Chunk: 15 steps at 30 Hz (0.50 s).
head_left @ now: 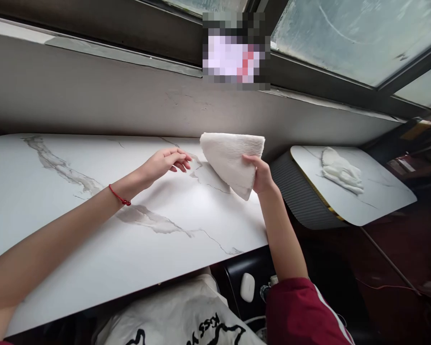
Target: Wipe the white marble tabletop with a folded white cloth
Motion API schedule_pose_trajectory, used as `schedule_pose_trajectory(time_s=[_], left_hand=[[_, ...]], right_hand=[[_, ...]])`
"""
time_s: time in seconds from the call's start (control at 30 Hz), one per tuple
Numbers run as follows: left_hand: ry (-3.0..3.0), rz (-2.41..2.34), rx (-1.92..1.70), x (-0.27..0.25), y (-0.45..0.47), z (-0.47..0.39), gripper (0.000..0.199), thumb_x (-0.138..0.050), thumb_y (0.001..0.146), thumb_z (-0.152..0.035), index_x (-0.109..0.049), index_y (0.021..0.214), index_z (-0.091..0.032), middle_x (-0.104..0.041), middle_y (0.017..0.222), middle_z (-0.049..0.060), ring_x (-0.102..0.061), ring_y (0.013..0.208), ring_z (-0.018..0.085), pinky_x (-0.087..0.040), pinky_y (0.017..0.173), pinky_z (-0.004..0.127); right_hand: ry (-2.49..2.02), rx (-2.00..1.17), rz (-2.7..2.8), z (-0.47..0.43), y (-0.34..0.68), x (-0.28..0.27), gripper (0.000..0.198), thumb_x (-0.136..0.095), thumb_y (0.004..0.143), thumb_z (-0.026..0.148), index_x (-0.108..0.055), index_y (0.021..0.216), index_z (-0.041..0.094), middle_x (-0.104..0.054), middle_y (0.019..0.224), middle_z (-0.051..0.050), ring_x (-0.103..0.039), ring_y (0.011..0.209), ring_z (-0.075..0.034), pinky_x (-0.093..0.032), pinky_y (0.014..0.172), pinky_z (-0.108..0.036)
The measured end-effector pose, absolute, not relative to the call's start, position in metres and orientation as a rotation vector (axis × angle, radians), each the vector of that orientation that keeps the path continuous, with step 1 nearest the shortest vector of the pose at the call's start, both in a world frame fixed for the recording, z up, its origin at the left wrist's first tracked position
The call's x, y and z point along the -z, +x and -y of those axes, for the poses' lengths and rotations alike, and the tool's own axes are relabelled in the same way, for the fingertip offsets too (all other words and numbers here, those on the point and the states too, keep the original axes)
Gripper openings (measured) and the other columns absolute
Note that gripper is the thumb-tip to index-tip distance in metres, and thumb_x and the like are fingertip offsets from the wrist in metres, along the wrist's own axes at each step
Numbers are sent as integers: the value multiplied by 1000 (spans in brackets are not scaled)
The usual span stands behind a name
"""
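Note:
A folded white cloth point(230, 155) hangs above the marble-patterned table, its right edge gripped by my right hand point(261, 175). My right thumb lies across the near face of the cloth, and the other fingers are hidden behind it. To the left, my left hand point(170, 160) hovers over the table point(104, 268) with its fingers loosely bent and apart, holding nothing. A small gap separates it from the cloth. Round my left wrist is a red string bracelet point(120, 195) with beads.
On a second marble-topped table point(384, 187) at the right lies a crumpled white cloth point(341, 170). A grey wall point(129, 103) and windows point(337, 43) run behind. Below the table edge are a white rounded case point(247, 287) and printed white fabric point(172, 316).

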<state>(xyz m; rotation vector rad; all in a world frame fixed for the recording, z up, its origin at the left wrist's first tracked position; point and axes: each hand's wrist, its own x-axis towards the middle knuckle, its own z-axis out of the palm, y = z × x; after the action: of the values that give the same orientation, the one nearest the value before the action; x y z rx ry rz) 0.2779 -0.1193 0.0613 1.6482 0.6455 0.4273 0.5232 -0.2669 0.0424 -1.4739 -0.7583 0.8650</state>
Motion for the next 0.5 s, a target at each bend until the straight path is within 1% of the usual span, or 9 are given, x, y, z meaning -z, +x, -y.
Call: schedule_pose_trajectory(time_s=[0.1, 0.17, 0.23, 0.3, 0.37, 0.4, 0.43, 0.47, 0.5], left_hand=[[1635, -709, -432, -57, 278, 115, 25, -59, 77, -41, -70, 84, -20, -73, 84, 4, -67, 83, 20, -48, 79, 33], [1642, -716, -455, -56, 278, 114, 23, -58, 78, -40, -70, 82, -20, -73, 82, 3, -67, 82, 19, -48, 78, 32], [1665, -707, -522, -57, 277, 114, 22, -57, 79, -38, -69, 80, -20, -72, 82, 3, -67, 81, 18, -48, 78, 31], [1696, -685, -608, -58, 276, 115, 22, -54, 80, -36, -69, 79, -19, -71, 80, 3, -66, 79, 17, -49, 78, 31], [1733, -654, -667, -60, 276, 117, 21, -52, 81, -33, -67, 79, -19, -70, 78, 3, -65, 77, 17, -50, 78, 31], [1758, -640, -679, -61, 275, 119, 21, -51, 82, -32, -67, 79, -19, -70, 77, 3, -65, 76, 17, -50, 78, 31], [1792, -628, -682, -62, 275, 121, 21, -50, 83, -31, -66, 79, -18, -70, 78, 4, -65, 76, 17, -51, 78, 32], [1838, -619, -680, -62, 275, 124, 21, -49, 84, -32, -65, 80, -18, -70, 79, 4, -65, 78, 17, -52, 79, 32], [1902, -606, -670, -62, 275, 128, 22, -48, 86, -33, -65, 82, -18, -71, 83, 5, -66, 81, 18, -52, 79, 32]], right_hand=[[-1429, -880, 738, 267, 525, -43, 54, -67, 65, 56, -67, 105, 20, -73, 91, -6, -69, 98, -33, -58, 84, -45], [-1492, -884, 805, 267, 518, -39, 58, -63, 71, 62, -67, 109, 19, -73, 94, -8, -69, 101, -35, -58, 86, -47], [-1637, -867, 999, 268, 505, -34, 65, -58, 77, 68, -65, 120, 18, -72, 108, -11, -65, 111, -38, -55, 94, -52], [-1837, -792, 1335, 270, 488, -30, 73, -56, 82, 70, -58, 136, 21, -60, 139, -15, -48, 135, -42, -42, 109, -60], [-2009, -667, 1685, 273, 470, -27, 90, -61, 80, 73, -41, 152, 23, -29, 164, -17, -16, 153, -44, -23, 118, -66], [-2069, -610, 1816, 275, 462, -26, 103, -64, 77, 76, -31, 158, 22, -14, 169, -18, -1, 155, -43, -14, 120, -67], [-2111, -575, 1909, 277, 457, -25, 116, -67, 72, 79, -23, 161, 20, -3, 169, -19, 9, 155, -43, -10, 120, -67], [-2133, -564, 1970, 278, 453, -25, 126, -68, 68, 83, -16, 162, 18, 2, 169, -21, 13, 154, -43, -8, 120, -67], [-2134, -567, 2000, 279, 452, -26, 130, -68, 66, 85, -13, 163, 17, 2, 169, -21, 12, 155, -42, -9, 121, -66]])
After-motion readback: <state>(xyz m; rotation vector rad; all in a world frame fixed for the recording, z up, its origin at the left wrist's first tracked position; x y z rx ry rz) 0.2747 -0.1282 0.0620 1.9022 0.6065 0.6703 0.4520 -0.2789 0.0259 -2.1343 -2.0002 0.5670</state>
